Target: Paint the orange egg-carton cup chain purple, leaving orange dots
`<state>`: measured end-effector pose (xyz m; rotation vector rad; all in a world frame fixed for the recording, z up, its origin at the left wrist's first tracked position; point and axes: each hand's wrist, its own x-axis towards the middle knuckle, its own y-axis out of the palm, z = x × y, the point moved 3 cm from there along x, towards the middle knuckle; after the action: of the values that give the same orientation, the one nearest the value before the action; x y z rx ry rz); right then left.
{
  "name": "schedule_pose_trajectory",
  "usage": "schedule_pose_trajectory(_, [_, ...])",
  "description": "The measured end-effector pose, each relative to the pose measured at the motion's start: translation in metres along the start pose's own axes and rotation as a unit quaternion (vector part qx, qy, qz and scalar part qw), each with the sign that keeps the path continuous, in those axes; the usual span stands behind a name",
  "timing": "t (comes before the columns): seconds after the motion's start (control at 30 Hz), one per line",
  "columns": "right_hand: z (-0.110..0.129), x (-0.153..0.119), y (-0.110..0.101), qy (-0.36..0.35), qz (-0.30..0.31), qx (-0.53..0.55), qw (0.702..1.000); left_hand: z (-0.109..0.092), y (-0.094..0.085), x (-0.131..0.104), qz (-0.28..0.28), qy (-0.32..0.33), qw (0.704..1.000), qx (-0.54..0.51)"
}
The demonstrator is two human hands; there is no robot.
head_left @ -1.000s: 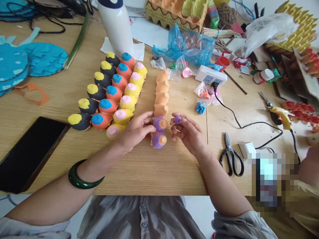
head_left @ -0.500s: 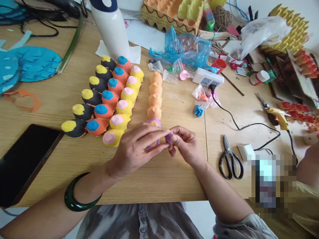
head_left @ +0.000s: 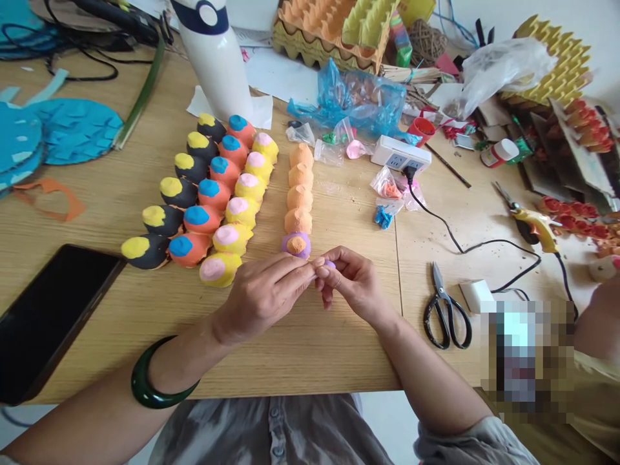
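A small lump of purple clay is pinched between the fingertips of my right hand. My left hand meets it from the other side, thumb and fingers closed on the clay's near end, which they mostly cover. Just beyond my fingers lies a strip of orange egg-carton cups. Its nearest visible cup carries a purple clay ring around an orange centre; my left hand hides whatever lies below that cup. To the left stand painted rows of cups: yellow with pink tops, orange with blue tops, black with yellow tops.
A phone lies at the left, near a white bottle. Scissors, a glue gun and a power strip with its cord are on the right. Clay bags lie mid-table. Another person sits at the right edge.
My left fingers have drawn together and closed at the purple clay. My left hand has shifted slightly nearer me, uncovering more of the purple-ringed cup. The view has tilted a little.
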<state>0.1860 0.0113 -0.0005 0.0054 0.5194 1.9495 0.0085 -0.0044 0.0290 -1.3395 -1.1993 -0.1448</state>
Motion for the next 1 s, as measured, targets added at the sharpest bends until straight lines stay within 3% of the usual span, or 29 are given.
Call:
schedule_pose_trajectory(0.2, [0.003, 0.000, -0.001, 0.016, 0.010, 0.014, 1.000, 0.004, 0.004, -0.006, 0.005, -0.059, 0.997, -0.056])
schedule_pose_trajectory(0.4, [0.000, 0.002, -0.004, 0.042, -0.005, 0.052, 0.998, 0.015, 0.007, -0.008, -0.014, -0.144, 0.974, -0.176])
schedule_pose_trajectory(0.53, [0.000, 0.003, -0.005, 0.043, -0.002, 0.060, 0.997, 0.017, 0.010, -0.010, -0.006, -0.149, 0.969, -0.198])
schedule_pose_trajectory(0.77, [0.000, 0.001, -0.006, 0.039, -0.008, 0.037, 0.999, 0.017, 0.005, -0.007, -0.016, -0.132, 0.982, -0.138])
schedule_pose_trajectory(0.87, [0.003, 0.003, -0.013, 0.000, -0.065, 0.042, 0.997, 0.022, 0.002, -0.005, -0.022, -0.194, 0.970, -0.148])
schedule_pose_trajectory(1.0, [0.007, 0.005, -0.020, -0.042, -0.130, 0.040, 0.990, 0.029, 0.003, -0.005, -0.024, -0.320, 0.917, -0.236])
